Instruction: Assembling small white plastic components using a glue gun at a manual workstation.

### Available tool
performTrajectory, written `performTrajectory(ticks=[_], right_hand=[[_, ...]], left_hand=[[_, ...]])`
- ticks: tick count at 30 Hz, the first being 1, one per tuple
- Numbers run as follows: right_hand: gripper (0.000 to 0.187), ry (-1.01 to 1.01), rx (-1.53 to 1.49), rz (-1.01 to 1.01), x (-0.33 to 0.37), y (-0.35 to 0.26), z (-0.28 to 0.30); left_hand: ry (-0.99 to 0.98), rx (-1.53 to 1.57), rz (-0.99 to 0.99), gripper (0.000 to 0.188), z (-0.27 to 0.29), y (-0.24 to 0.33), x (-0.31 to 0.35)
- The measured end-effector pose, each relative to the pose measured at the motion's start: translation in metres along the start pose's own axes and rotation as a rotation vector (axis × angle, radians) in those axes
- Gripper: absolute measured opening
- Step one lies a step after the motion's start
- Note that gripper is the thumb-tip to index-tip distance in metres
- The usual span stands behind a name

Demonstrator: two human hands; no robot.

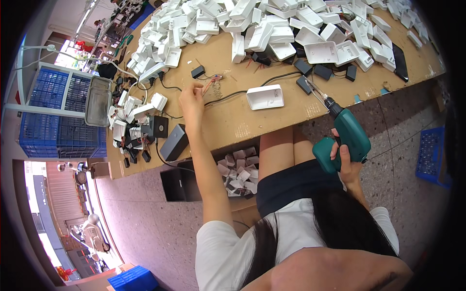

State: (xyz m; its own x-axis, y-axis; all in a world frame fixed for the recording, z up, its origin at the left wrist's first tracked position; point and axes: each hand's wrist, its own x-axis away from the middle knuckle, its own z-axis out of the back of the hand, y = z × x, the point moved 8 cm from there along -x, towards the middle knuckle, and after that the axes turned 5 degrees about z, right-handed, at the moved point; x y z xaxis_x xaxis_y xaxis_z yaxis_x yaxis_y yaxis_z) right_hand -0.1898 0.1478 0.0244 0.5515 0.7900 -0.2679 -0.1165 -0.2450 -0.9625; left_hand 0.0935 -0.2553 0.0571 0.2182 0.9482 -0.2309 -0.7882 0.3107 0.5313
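My right hand (342, 155) is wrapped round the handle of a green cordless drill (353, 135). Its long thin bit points over the table edge, close to a small black box (304, 85). Over the cardboard top, my left hand (192, 104) is closed in a pinch at thin red wires (209, 86). These wires run toward a small black module (198, 72) lying just beyond the fingers. Between my hands an open white plastic case (265, 97) lies hollow side up, with a black cable (228, 98) passing behind it.
A big heap of white cases (262, 24) covers the far side. A black phone (400, 63) lies far right. Left are a power strip (153, 72), black adapters (174, 143) and a metal tray (98, 102). Blue crates (63, 111) stand beyond; a box of white parts (240, 172) sits below.
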Motion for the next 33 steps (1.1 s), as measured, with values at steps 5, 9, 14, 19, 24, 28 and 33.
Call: performTrajectory(ticks=[5,9,14,19,24,28,33], right_hand=[[0.043,-0.013,0.005,0.013,0.001,-0.003,-0.003],[0.043,-0.027,0.007,0.022,0.002,-0.004,-0.004],[0.043,-0.013,0.0,0.04,0.003,-0.007,-0.002],[0.042,-0.012,-0.005,0.062,0.003,-0.01,0.001],[0.041,0.0,-0.022,0.047,0.002,-0.01,0.0],[0.041,0.003,-0.036,0.061,0.001,-0.012,-0.003],[0.042,-0.011,-0.039,-0.007,0.003,-0.006,-0.004]], left_hand=[[-0.222,-0.064,-0.399,0.021,-0.005,0.023,-0.018],[-0.502,-0.033,-0.472,0.023,-0.027,0.025,-0.024],[-0.502,0.077,-0.513,0.024,-0.03,0.021,-0.025],[-0.402,0.173,-0.352,0.018,-0.014,0.007,-0.023],[-0.055,0.546,-0.234,0.01,0.043,0.007,-0.017],[-0.022,0.683,-0.181,0.012,0.063,0.019,0.017],[-0.156,0.504,-0.142,0.011,0.013,0.058,0.07]])
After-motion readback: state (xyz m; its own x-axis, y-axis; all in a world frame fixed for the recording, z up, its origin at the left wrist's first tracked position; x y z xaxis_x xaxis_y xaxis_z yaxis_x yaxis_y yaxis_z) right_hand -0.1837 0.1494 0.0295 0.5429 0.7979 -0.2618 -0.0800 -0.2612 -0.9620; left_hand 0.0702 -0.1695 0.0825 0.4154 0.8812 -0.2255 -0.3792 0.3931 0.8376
